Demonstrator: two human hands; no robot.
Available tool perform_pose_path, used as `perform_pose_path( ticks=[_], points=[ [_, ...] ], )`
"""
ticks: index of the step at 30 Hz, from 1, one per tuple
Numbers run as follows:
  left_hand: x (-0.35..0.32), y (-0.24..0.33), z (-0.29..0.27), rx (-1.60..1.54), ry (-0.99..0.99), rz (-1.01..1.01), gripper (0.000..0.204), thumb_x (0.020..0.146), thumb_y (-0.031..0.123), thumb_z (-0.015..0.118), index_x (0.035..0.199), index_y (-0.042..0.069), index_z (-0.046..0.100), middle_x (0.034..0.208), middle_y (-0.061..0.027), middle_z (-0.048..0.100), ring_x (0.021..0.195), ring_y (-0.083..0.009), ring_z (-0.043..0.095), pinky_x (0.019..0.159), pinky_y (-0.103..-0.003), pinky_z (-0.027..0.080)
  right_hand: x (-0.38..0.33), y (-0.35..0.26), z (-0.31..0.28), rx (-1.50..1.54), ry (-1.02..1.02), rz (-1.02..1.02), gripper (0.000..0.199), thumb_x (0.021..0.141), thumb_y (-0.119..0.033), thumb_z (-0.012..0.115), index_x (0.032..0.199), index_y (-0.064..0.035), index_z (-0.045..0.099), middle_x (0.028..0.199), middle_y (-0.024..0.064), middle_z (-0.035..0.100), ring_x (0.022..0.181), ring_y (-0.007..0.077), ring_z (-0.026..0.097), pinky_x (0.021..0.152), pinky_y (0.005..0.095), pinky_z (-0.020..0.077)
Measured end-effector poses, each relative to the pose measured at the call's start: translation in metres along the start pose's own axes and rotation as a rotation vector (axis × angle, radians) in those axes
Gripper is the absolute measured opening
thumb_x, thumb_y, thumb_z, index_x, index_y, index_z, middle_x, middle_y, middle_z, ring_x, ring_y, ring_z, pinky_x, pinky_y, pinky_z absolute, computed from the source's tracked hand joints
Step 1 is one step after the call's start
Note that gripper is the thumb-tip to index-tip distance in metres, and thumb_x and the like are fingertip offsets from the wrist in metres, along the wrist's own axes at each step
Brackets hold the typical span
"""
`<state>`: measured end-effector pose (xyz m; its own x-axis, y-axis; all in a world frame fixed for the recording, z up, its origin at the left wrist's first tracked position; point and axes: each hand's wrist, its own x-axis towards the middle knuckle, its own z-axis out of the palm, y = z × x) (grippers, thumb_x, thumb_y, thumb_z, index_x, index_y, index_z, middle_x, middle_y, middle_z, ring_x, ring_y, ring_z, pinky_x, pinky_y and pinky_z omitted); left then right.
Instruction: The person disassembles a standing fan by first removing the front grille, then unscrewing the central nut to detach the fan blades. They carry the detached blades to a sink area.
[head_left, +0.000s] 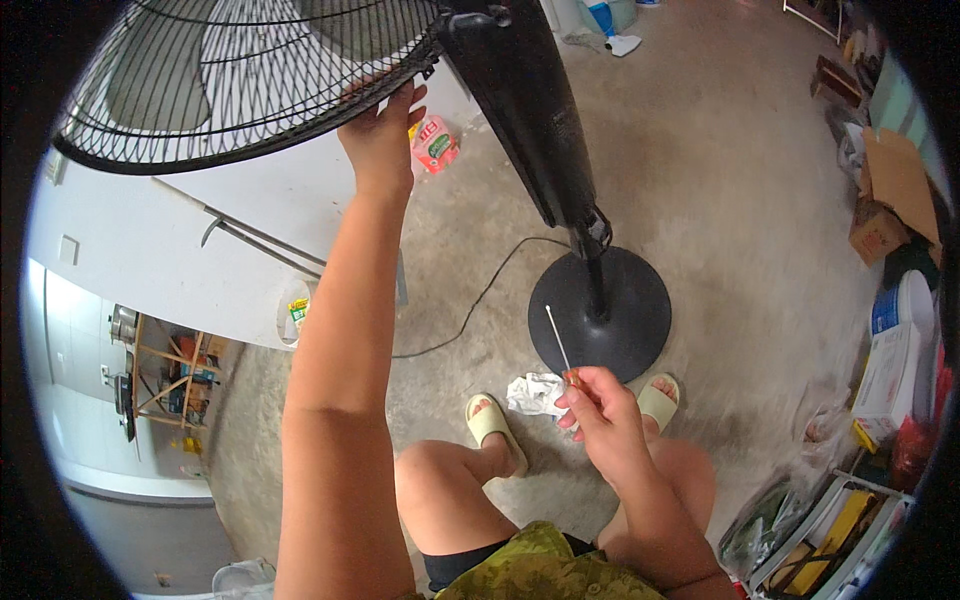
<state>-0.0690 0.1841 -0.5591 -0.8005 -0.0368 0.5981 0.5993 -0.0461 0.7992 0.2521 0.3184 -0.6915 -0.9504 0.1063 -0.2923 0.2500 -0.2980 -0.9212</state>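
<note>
The fan cage (240,75) sits far left, with the left hand (380,135) on its rim and the pole (530,110) to its right. The base (625,310) stands on the floor (740,180), just beyond the right hand (600,410), which holds a screwdriver (560,345). A crumpled rag (535,393) lies between the two sandals (492,425), and boxes (885,200) line the right edge.

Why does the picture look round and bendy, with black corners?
In the head view, the fisheye lens bends straight edges near the rim, like the white wall, and leaves black corners. The fan by the left hand looks huge; the right hand and its screwdriver look sharp.
</note>
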Motion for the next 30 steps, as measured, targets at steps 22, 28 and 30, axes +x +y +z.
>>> perform_pose_path(
  ticks=[22,28,30],
  points=[
    [-0.019,0.144,-0.095,0.022,0.078,0.308,0.052,0.085,-0.003,0.048,0.135,0.0,0.037,0.128,-0.0114,0.051,0.117,-0.0194,0.05,0.098,-0.034,0.042,0.025,0.034,-0.028,-0.1,0.042,-0.006,0.021,0.096,-0.02,0.052,0.111,-0.0064,0.057,0.086,0.0046,0.065,0.065,0.0111,0.061,0.053,0.0231,0.044],
    [-0.009,0.176,-0.099,0.066,0.061,0.288,0.05,0.097,0.023,0.054,0.137,-0.001,0.036,0.127,-0.0136,0.052,0.119,-0.0205,0.049,0.098,-0.035,0.042,0.031,0.038,-0.039,-0.218,-0.067,-0.012,0.026,0.096,-0.023,0.054,0.117,-0.0066,0.053,0.088,0.0064,0.064,0.067,0.0131,0.062,0.054,0.0245,0.0467],
    [-0.006,0.182,-0.101,0.054,-0.002,0.297,0.053,0.097,0.022,0.054,0.14,0.002,0.031,0.126,-0.0134,0.052,0.116,-0.02,0.05,0.097,-0.034,0.043,0.03,0.034,-0.037,-0.205,-0.088,-0.04,0.029,0.096,-0.022,0.054,0.12,-0.0064,0.051,0.088,0.0066,0.064,0.068,0.0135,0.062,0.054,0.0246,0.0472]
  ],
)
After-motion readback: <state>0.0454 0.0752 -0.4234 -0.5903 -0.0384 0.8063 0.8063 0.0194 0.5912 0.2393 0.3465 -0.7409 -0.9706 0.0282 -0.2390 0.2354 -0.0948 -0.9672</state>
